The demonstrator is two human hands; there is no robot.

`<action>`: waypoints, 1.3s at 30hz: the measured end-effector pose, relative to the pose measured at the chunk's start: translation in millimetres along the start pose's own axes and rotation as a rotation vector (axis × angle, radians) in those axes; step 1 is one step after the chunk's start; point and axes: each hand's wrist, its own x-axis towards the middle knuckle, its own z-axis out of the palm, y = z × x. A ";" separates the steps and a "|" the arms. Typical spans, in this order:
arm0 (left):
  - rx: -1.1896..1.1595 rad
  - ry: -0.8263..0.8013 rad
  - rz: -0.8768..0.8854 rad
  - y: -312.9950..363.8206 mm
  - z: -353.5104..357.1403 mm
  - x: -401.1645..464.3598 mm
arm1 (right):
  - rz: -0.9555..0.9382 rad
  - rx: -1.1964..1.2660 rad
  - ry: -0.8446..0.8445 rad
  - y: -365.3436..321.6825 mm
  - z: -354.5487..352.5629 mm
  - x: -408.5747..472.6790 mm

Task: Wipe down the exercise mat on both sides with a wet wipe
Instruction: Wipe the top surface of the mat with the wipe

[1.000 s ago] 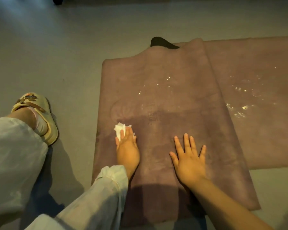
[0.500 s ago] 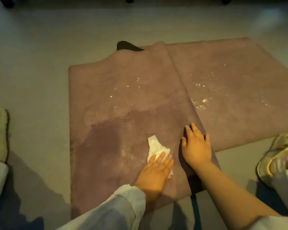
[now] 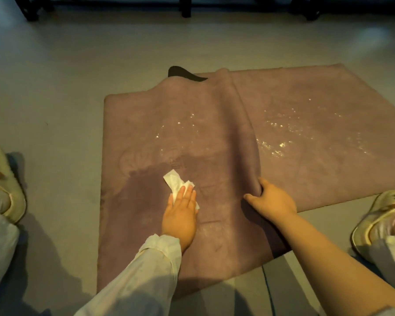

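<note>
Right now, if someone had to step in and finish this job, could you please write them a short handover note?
Left hand: flat, pressing the crumpled white wet wipe onto the mauve suede-like exercise mat.
Right hand: gripping the mat's folded edge.
Mat lies on the grey floor, partly folded over itself.
Done: a dark damp patch near the wipe; wet glints farther out.
Left: the remaining dry areas and, apparently, the underside.

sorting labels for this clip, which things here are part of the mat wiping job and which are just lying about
Part of the job:
exercise mat, purple, partly folded over itself
wet wipe, white, pressed on the mat
left hand, flat on the wipe
right hand, gripping the folded edge

Just there:
slippers, on the person's feet
dark furniture legs, at the far edge
</note>
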 end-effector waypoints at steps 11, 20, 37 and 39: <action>-1.586 0.127 -0.438 7.3 -86.3 40.5 | -0.373 0.191 -0.118 -71.2 25.8 -16.0; -0.659 0.197 0.093 19.5 -108.3 122.8 | -0.487 0.029 -0.318 -53.5 47.6 -22.7; 0.068 -0.156 0.725 -41.6 -56.0 69.4 | -0.183 0.637 -0.416 -32.3 31.0 21.8; 0.012 -0.234 0.853 -44.3 -49.8 32.3 | -0.133 0.655 -0.368 -28.3 32.1 20.2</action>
